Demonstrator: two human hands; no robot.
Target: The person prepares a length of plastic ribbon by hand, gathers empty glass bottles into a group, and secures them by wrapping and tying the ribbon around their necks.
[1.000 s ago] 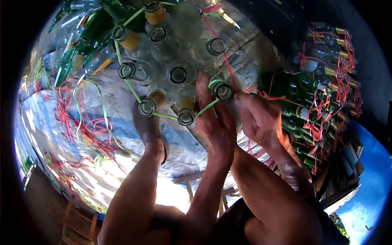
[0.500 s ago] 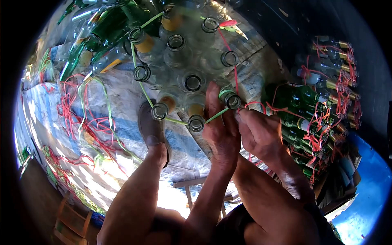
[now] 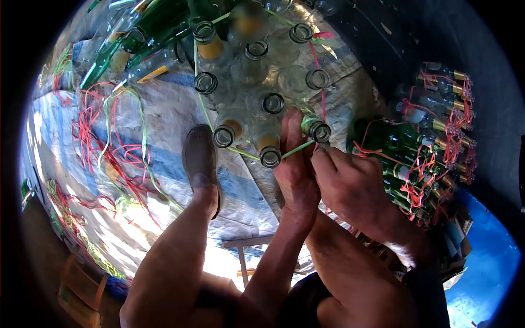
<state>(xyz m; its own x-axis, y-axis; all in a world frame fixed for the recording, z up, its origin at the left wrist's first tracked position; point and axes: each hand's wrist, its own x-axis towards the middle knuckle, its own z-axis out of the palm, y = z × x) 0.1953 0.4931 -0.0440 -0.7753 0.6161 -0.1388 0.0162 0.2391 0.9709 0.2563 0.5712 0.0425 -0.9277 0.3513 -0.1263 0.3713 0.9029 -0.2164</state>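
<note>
Sheet (image 3: 243, 205) below, bottles (image 3: 251, 71) farther right

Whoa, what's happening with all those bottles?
Someone has both hands at a bunch of clear bottles. Green string and pink string run around the outside. The left hand reaches in between bottles; the right hand is curled beside one rim, its grip hidden. Green bottles lie off to the right.
</note>
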